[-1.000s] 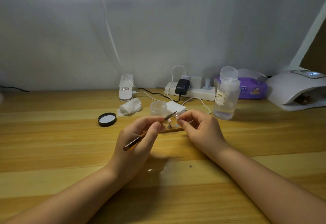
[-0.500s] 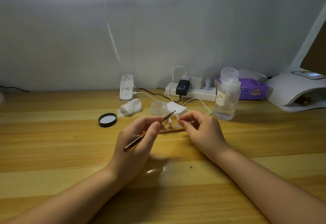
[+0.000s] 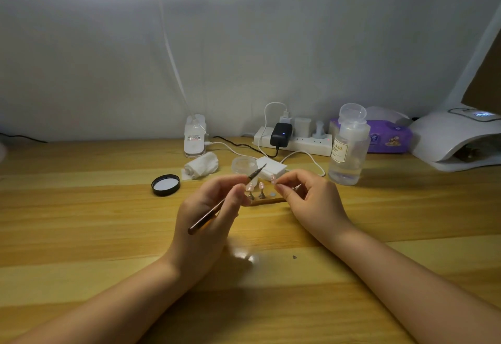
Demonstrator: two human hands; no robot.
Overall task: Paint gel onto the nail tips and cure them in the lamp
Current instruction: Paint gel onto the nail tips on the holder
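A thin brush [image 3: 226, 200] is pinched between the thumb and fingertips of the left hand [image 3: 208, 224], its dark tip aimed up and away towards a small clear jar [image 3: 244, 165]. The right hand [image 3: 309, 202] is curled, with a pink nail tip [image 3: 273, 179] pinched between thumb and forefinger. Two more nail tips [image 3: 261, 185] are seen upright on small stands on a wooden strip [image 3: 267, 202], between the two hands near the middle of the surface [image 3: 81, 221]. A black lid [image 3: 165, 185] is laid to the left of the jar, beside a rolled white wipe [image 3: 202, 166]. The white curing lamp [image 3: 455, 140] is placed at the far right edge, and a clear bottle [image 3: 348, 145] is stood between it and the hands.
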